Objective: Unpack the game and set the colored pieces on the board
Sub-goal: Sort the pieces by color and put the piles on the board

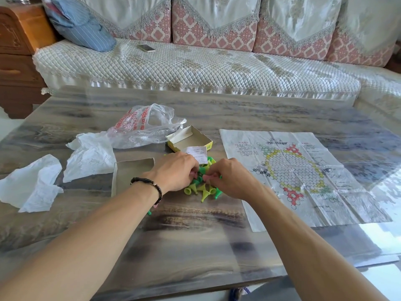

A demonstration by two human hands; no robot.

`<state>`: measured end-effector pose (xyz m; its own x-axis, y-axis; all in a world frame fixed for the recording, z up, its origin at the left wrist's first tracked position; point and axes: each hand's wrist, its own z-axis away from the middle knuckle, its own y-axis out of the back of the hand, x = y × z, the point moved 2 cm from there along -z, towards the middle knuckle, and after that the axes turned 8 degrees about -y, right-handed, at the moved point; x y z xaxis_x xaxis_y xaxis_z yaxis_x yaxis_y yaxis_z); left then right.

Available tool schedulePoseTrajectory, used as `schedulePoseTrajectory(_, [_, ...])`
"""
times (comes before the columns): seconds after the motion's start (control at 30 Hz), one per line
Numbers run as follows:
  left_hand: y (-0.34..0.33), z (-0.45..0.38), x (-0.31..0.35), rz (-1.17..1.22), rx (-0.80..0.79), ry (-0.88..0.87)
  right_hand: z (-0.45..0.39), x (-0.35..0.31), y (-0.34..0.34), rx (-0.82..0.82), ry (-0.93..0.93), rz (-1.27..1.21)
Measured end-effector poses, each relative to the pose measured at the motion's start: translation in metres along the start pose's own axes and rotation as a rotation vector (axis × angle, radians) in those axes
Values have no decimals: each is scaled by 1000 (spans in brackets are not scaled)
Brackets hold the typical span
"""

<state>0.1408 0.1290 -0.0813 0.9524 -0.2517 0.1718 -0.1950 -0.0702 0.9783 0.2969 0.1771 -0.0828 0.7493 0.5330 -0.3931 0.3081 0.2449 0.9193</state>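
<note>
A: What are the hands doing?

B: The left hand and the right hand meet over a heap of colored pieces on the bench. Both have their fingers curled down into the heap. Each seems to pinch a pink piece at the fingertips, though the knuckles hide most of the grip. The left wrist wears one dark beaded bracelet.

A: How many pieces?

B: Too tangled for an exact count. Roughly a dozen cone-shaped ones show, green and yellow-green, plus the pink at the fingertips. One green piece lies apart, beside the left forearm.

A: And the board?

B: One paper board lies unfolded and flat just right of the hands, its star pattern printed in red, yellow and green. No piece stands on it.

A: The packaging?

B: One open yellow box tray sits just behind the heap, with one small printed slip at its near edge. One flat grey lid lies under the left hand. Further left are two crumpled white papers and one clear plastic bag with red print. Beyond the bench, one phone rests on the sofa.
</note>
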Motion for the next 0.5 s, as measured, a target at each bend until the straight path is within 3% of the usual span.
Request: schedulePoseTrajectory(0.5, [24,42,1,149,290,64,12,-17,13,145,-13,-256])
